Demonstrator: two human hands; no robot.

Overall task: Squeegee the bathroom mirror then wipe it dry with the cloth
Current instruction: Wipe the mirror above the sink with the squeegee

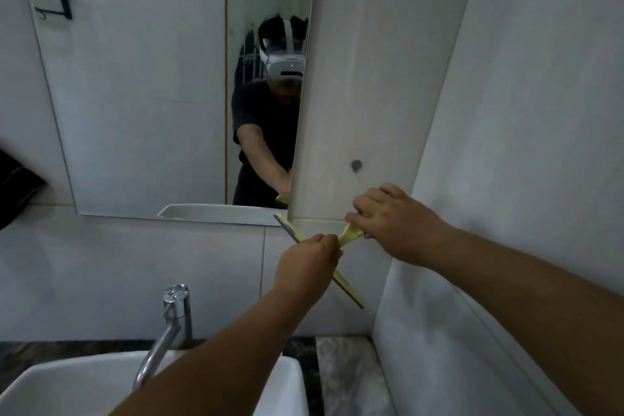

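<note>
The bathroom mirror (141, 84) hangs on the white wall above the sink and reflects a person with a white headset. A yellow squeegee (349, 294) is held just below the mirror's lower right corner, its blade slanting from upper left to lower right. My left hand (305, 265) is closed around the middle of the blade. My right hand (395, 218) grips the yellow handle (351, 234), to the right of the left hand. No cloth shows clearly.
A white sink (287, 378) with a chrome tap (169, 324) sits below the hands. A white wall panel (489, 145) juts out on the right. A dark marble counter (347, 378) lies beside the sink. Something dark (17, 186) hangs at the left edge.
</note>
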